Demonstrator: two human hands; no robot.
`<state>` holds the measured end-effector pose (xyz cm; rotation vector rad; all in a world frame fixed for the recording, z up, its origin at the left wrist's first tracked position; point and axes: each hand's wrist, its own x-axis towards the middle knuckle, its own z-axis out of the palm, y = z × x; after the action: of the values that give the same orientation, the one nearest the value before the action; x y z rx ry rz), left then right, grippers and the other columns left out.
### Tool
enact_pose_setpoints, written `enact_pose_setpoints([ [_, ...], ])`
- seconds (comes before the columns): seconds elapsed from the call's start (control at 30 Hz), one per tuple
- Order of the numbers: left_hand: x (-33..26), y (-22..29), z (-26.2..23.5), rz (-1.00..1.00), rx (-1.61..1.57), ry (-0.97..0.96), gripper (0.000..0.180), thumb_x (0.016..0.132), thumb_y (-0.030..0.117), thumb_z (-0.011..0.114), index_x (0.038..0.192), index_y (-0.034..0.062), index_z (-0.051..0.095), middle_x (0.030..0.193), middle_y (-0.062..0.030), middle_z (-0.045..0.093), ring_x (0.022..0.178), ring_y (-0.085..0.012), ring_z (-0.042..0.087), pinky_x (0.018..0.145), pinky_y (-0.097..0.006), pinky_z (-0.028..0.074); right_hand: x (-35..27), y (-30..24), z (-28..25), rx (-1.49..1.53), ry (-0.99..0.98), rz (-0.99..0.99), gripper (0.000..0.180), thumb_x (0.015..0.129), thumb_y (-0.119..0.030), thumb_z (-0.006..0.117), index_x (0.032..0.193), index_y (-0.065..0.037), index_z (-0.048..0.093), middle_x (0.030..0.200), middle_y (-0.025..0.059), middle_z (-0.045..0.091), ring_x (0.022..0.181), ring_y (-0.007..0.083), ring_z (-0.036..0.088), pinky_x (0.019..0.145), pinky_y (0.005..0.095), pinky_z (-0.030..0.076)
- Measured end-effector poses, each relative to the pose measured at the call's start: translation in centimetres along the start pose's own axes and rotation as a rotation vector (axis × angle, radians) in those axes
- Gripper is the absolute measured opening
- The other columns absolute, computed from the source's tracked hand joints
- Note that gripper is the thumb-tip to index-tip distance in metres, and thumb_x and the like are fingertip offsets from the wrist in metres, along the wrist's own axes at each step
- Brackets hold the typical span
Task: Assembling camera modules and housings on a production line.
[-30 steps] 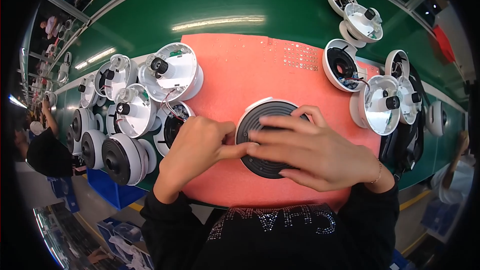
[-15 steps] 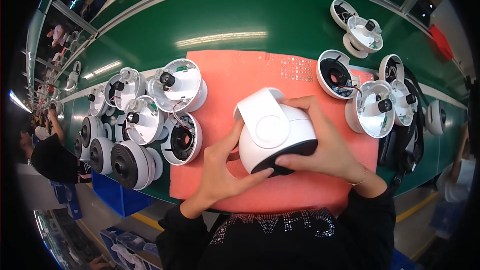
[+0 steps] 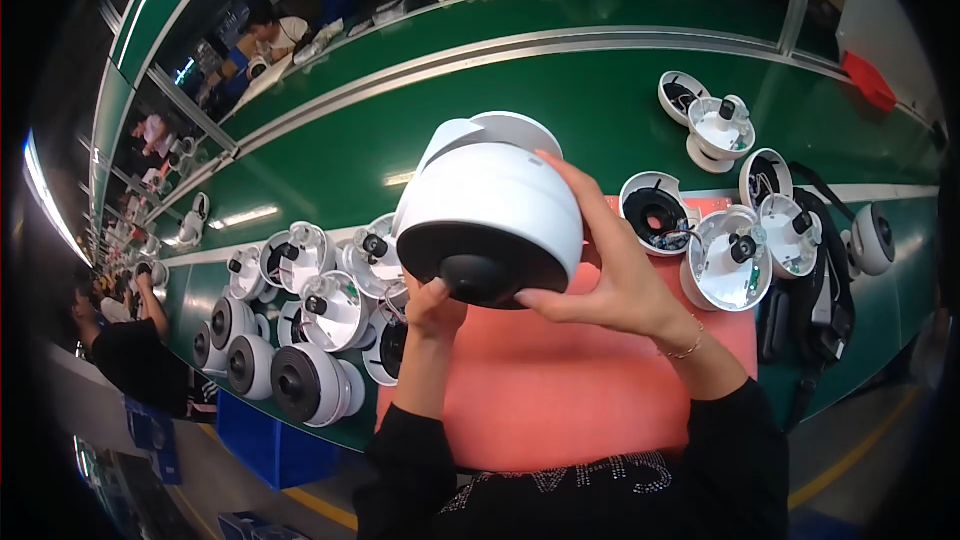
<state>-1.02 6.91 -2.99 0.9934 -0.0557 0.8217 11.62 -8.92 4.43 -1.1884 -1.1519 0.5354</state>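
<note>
A white, round-bodied security camera (image 3: 490, 190) with a black front is raised above the pink mat (image 3: 560, 380). Its black face with the lens bulge tilts down toward me, and its white base lies on the far side. My left hand (image 3: 435, 308) grips it from the lower left; the thumb presses by the lens and the other fingers are hidden behind the body. Around its right side curls my right hand (image 3: 620, 280), thumb under the black rim and a finger along the white shell.
Opened camera housings (image 3: 335, 310) with bare lens modules cluster on the left, beside finished-looking cameras (image 3: 305, 385). More opened housings (image 3: 728, 258) stand right of the mat, near a black strap (image 3: 835, 310). A blue bin (image 3: 250, 440) sits below the table's left edge. Other people work far left.
Both hands have lifted the camera up and tipped it, so its black front now faces me instead of its white base side. The view has also shifted toward the far side of the bench.
</note>
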Motion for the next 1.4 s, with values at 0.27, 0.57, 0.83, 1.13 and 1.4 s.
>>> enact_pose_setpoints([
  [0.27,4.0,-3.0,-0.6,-0.135,-0.181,0.050,0.050,0.085,0.033,0.052,0.125,0.0049,0.039,0.120,-0.0091,0.050,0.112,-0.0225,0.048,0.095,-0.038,0.040,2.7,4.5,-0.1,0.027,0.227,0.024,0.086,0.066,-0.021,0.075,0.136,-0.008,0.027,0.125,0.0118,0.044,0.113,0.0217,0.046,0.088,0.0350,0.043],
  [0.57,3.3,-7.0,1.0,-0.363,0.218,0.268,0.049,0.088,0.035,0.049,0.127,0.0103,0.032,0.130,-0.0144,0.039,0.125,-0.0238,0.034,0.100,-0.043,0.027,12.6,13.5,-5.3,0.697,0.376,0.638,0.066,0.077,-0.044,0.058,0.126,-0.008,0.034,0.119,0.0224,0.040,0.108,0.0326,0.047,0.086,0.0413,0.048],
  [0.83,-0.1,-10.9,0.8,-0.303,0.688,0.039,0.013,0.085,0.002,0.049,0.096,0.0005,0.057,0.092,-0.0067,0.062,0.088,-0.0125,0.059,0.079,-0.023,0.047,12.9,16.9,-8.2,0.287,0.285,0.850,0.079,0.066,-0.056,0.067,0.127,-0.015,0.037,0.129,0.0188,0.032,0.111,0.0342,0.040,0.084,0.0449,0.042],
  [1.13,0.4,-11.8,1.6,-0.268,0.740,-0.046,0.012,0.082,0.004,0.052,0.090,-0.0002,0.059,0.085,-0.0080,0.065,0.082,-0.0139,0.063,0.076,-0.026,0.050,6.6,21.0,-32.4,0.953,2.117,-0.162,0.059,0.069,-0.043,0.056,0.119,-0.013,0.042,0.118,0.0100,0.051,0.113,0.0248,0.045,0.087,0.0443,0.041],
  [1.4,0.1,-10.7,0.6,-0.276,0.750,-0.001,0.011,0.082,0.005,0.053,0.089,0.0002,0.060,0.083,-0.0071,0.065,0.080,-0.0142,0.063,0.074,-0.026,0.050,9.0,14.4,-25.4,0.485,2.070,0.362,0.054,0.067,-0.028,0.057,0.117,-0.014,0.042,0.122,0.0104,0.048,0.100,0.0353,0.051,0.077,0.0559,0.042],
])
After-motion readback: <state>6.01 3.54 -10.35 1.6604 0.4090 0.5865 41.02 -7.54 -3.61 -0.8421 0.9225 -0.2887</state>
